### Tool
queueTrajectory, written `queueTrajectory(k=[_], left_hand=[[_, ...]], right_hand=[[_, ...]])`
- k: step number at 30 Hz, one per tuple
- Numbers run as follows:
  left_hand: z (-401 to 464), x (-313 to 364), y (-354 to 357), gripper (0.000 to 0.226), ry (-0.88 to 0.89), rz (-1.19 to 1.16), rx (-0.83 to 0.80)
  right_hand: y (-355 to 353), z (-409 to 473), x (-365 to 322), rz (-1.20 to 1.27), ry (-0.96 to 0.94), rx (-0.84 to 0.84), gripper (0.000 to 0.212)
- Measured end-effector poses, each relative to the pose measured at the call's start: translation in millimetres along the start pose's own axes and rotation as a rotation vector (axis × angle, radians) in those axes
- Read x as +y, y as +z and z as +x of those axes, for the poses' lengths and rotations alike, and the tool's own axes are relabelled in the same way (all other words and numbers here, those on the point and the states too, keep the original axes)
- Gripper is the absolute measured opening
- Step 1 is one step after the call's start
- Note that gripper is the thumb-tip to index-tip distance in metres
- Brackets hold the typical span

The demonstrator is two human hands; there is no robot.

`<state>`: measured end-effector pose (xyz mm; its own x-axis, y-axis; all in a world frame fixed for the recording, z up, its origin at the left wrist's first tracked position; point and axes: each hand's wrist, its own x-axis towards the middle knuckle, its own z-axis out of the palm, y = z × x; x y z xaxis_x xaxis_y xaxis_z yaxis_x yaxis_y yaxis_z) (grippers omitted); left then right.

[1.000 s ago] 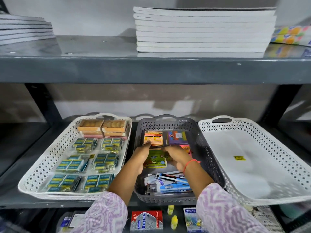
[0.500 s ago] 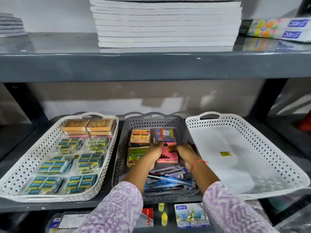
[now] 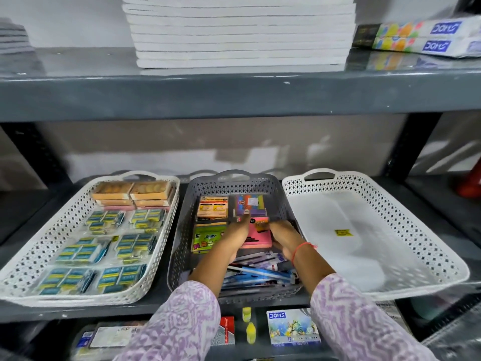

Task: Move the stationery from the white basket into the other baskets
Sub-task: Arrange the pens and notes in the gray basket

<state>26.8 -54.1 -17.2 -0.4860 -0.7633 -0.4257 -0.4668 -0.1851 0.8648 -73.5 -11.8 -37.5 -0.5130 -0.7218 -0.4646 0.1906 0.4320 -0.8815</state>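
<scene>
Both my hands are inside the grey basket (image 3: 182, 230) in the middle of the shelf. My left hand (image 3: 238, 230) and my right hand (image 3: 285, 237) flank a pink sticky-note pack (image 3: 257, 237) and grip its left and right edges as it lies flat. One left fingertip reaches up to a purple pack (image 3: 250, 203). An orange pack (image 3: 212, 207) and a green pack (image 3: 208, 237) lie to the left. Pens (image 3: 260, 274) fill the basket's near end. The white basket on the right (image 3: 416, 230) holds only a yellow sticker (image 3: 343, 232).
A second white basket (image 3: 31, 259) at the left holds several blue-green small boxes and tan boxes at its far end. The upper shelf edge (image 3: 234, 97) hangs overhead with a stack of notebooks (image 3: 239, 32). Boxes and small bottles sit on the shelf below.
My hands slid from the green pack to the right, onto the pink pack, and closed on its sides. The view shifted to the right.
</scene>
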Motion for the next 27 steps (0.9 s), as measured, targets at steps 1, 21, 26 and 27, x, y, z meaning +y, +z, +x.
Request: queueTrajectory(k=[1, 21, 26, 27], left_hand=[[-0.4, -0.9, -0.8, 0.063, -0.004, -0.015, -0.006], [-62.9, -30.1, -60.1, 0.061, -0.080, 0.820, -0.001], [-62.6, -28.8, -55.2, 0.065, -0.083, 0.785, 0.023], [-61.9, -29.7, -56.7, 0.065, -0.089, 0.754, 0.026]], right_hand=[[-1.0, -1.1, -0.2, -0.010, -0.006, -0.012, 0.012], [18.5, -50.4, 11.1, -1.164, -0.485, -0.398, 0.029], [24.8, -49.5, 9.3, -1.119, -0.580, -0.436, 0.034], [20.1, -47.8, 7.3, -1.088, -0.565, -0.413, 0.033]])
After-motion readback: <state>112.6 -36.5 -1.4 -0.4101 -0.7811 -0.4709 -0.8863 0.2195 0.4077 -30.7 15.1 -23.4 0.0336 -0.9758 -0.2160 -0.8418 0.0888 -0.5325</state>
